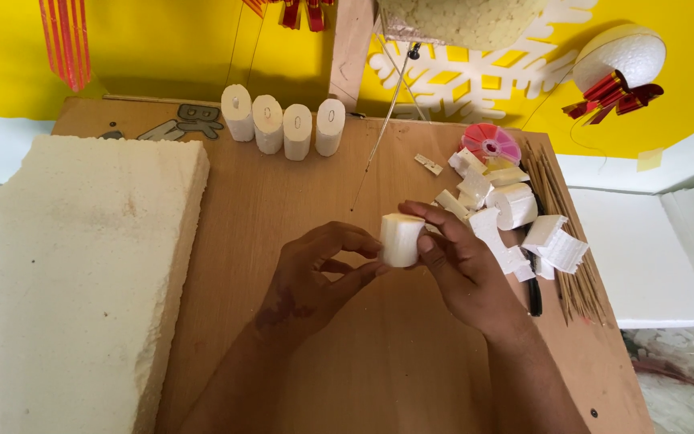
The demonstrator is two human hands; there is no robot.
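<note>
Both forearms come in from the near edge and meet over the middle of the wooden table (283,209), where the hands share one small white foam cylinder (401,239). It stands roughly upright, its long axis running near to far in the view, flat top end tipped slightly toward the camera. Fingers of the right hand (463,269) curl round it, thumb on the near side and fingertips over its far top rim, pinching it firmly. Fingers of the left hand (315,273) are loosely bent and a little apart, with the thumb tip and forefinger just touching the cylinder's left side. To the left lies a thick foam slab (74,265). At the far edge stand four foam pieces (283,124) in a row, each with a slot in its top. To the right sit foam offcuts (516,221), a bundle of thin wooden skewers (560,233) and a pink plastic reel (491,142).
</note>
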